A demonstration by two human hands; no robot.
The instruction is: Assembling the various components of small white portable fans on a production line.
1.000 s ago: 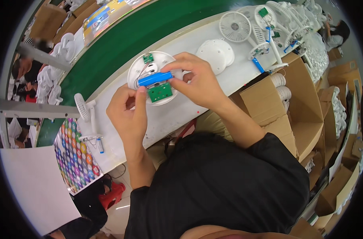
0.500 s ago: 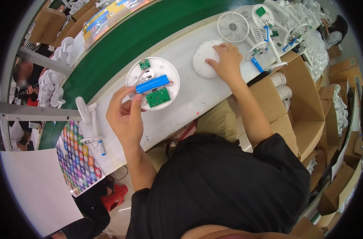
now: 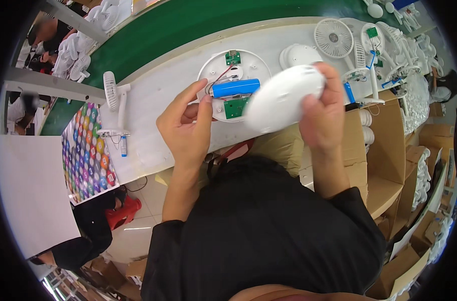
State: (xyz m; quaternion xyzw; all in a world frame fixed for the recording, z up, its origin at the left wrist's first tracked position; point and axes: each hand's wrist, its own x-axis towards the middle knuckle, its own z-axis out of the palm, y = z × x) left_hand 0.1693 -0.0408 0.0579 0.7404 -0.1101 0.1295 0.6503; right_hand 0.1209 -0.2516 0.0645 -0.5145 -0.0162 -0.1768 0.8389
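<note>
A round white fan base (image 3: 261, 65) lies on the table, its inner side up. Inside it sit a blue cylindrical battery (image 3: 238, 88), a small green circuit board (image 3: 233, 57), a larger green board (image 3: 234, 108) and thin red and dark wires. My left hand (image 3: 188, 118) reaches over the base's left rim, thumb and forefinger closed at the battery's wired end. My right hand (image 3: 323, 108) grips a round white cover (image 3: 283, 98) by its right edge, tilted and blurred, raised over the base's right side. Another white cover (image 3: 299, 54) lies behind it.
White desk fans (image 3: 333, 37) with exposed boards and hanging batteries crowd the table's right end. One fan (image 3: 119, 108) stands at the left by a patterned sheet (image 3: 90, 153). An open cardboard box (image 3: 386, 145) stands at my right. A green strip (image 3: 188, 32) runs behind the table.
My right hand has lifted the white cover off the table and brought it left to the fan base. My left hand stays at the battery's end. The camera view has shifted.
</note>
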